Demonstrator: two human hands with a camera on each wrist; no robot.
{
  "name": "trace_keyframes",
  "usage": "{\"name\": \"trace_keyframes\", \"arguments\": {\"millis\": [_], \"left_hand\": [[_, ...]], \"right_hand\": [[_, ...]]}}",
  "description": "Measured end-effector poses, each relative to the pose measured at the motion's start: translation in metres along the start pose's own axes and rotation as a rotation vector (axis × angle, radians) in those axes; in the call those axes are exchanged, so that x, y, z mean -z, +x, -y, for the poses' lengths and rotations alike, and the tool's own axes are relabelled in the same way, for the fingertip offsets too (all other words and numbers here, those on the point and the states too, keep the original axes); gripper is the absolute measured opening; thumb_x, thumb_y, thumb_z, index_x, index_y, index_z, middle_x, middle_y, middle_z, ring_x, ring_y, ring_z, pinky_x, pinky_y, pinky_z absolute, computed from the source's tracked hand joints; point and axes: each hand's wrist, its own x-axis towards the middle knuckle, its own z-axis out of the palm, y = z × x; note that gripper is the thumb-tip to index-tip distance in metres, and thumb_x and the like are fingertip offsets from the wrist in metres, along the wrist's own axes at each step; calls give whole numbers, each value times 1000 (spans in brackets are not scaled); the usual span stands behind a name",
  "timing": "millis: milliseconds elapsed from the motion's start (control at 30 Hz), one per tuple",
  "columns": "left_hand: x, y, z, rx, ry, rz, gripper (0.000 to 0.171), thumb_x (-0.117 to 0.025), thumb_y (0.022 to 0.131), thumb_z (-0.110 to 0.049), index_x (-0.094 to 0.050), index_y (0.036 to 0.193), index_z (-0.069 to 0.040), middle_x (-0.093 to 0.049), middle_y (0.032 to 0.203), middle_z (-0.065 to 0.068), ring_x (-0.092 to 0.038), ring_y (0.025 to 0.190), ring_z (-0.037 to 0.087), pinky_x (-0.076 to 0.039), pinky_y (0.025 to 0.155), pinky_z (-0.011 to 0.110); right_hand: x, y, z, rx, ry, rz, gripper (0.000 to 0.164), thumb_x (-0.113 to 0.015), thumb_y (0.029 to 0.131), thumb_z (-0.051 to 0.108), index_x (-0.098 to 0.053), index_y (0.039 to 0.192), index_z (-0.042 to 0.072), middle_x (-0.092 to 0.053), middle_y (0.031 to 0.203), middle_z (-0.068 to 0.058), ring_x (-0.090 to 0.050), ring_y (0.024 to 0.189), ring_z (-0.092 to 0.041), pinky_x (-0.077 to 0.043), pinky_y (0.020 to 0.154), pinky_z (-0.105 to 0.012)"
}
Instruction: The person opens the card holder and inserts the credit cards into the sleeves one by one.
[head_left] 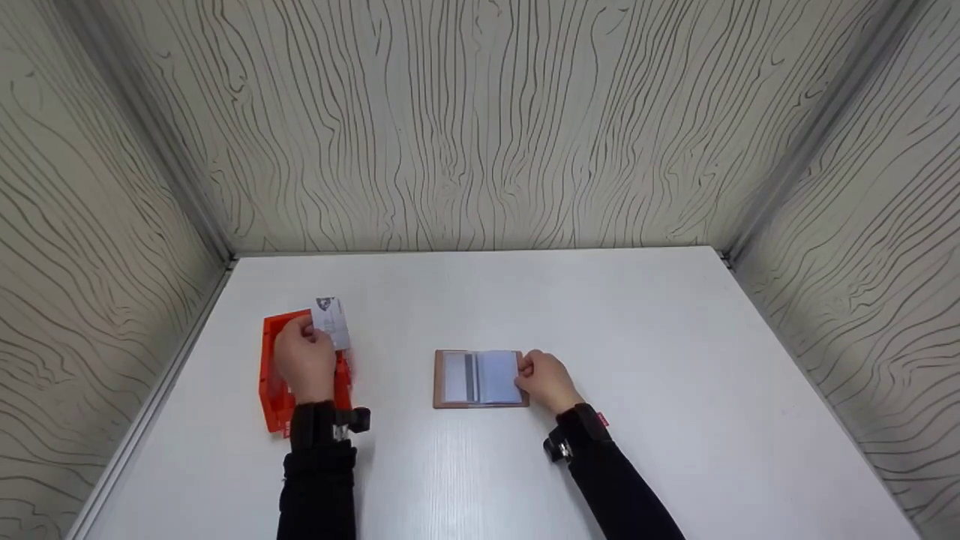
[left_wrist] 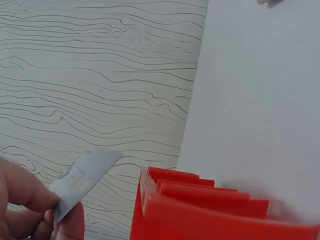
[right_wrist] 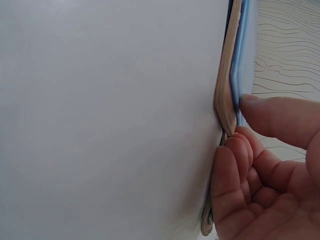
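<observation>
My left hand point(head_left: 306, 364) pinches a white card point(head_left: 331, 324) with a dark printed emblem, held over a red plastic bin point(head_left: 268, 382). From the left wrist, the card point(left_wrist: 84, 179) is seen tilted, gripped at one end between thumb and fingers, apart from the bin's wall point(left_wrist: 200, 215). On the table lies an opened brown card holder point(head_left: 439, 379) with clear sleeves. My right hand point(head_left: 550, 382) pinches its right edge. In the right wrist view, the thumb presses the bluish sleeves point(right_wrist: 240, 60) while the fingers are at the brown cover point(right_wrist: 226, 95).
A white table point(head_left: 675, 420) carries the bin at left and the card holder near the middle. Wood-grain panels point(head_left: 465, 135) enclose the back and both sides. Clear plastic shows at the bin's right side.
</observation>
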Motion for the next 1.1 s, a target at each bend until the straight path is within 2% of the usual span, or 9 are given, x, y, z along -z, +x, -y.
{"name": "trace_keyframes", "arguments": {"millis": [167, 400, 700, 800, 933, 1100], "left_hand": [[-8, -9, -3, 11, -34, 45, 32, -55, 98, -7, -61, 129, -1, -62, 117, 17, -54, 103, 32, -46, 97, 45], [-22, -19, 2, -11, -73, 105, 33, -54, 97, -5, -60, 129, 1, -62, 118, 17, -53, 104, 32, -45, 98, 44], [-39, -31, 6, 31, -79, 200, 34, -57, 97, -7, -58, 130, 0, -61, 120, 18, -53, 106, 32, -46, 100, 44], [-46, -35, 8, 36, -79, 216, 32, -56, 97, -6, -60, 128, 1, -61, 116, 18, -53, 104, 32, -47, 97, 44], [-54, -40, 8, 0, -66, 211, 30, -56, 95, -4, -63, 123, 3, -62, 110, 20, -54, 100, 33, -49, 92, 43], [-61, -47, 9, -18, -52, 214, 30, -58, 95, -3, -64, 123, 4, -64, 109, 21, -57, 99, 34, -50, 91, 44]], "right_hand": [[0, 0, 0, -27, 2, 2, 13, -70, 78, 1, -61, 87, 1, -57, 79, -4, -55, 75, -19, -47, 71, -35], [0, 0, 0, -28, 19, -1, 12, -70, 79, 1, -61, 88, 0, -57, 79, -4, -54, 74, -19, -48, 71, -35], [0, -1, 0, -28, 37, 6, 12, -70, 80, 1, -61, 88, 0, -57, 78, -3, -54, 73, -18, -48, 69, -34], [-1, 0, -1, -22, 30, 5, 12, -69, 79, 1, -61, 88, 1, -57, 77, -3, -53, 72, -18, -47, 68, -34], [-1, 0, -1, -11, 20, 1, 11, -68, 79, 2, -61, 87, 1, -56, 76, -2, -52, 71, -17, -46, 68, -33], [-1, 0, -2, -20, 20, 5, 12, -69, 79, 3, -61, 88, 1, -56, 76, -1, -52, 72, -17, -46, 69, -33]]}}
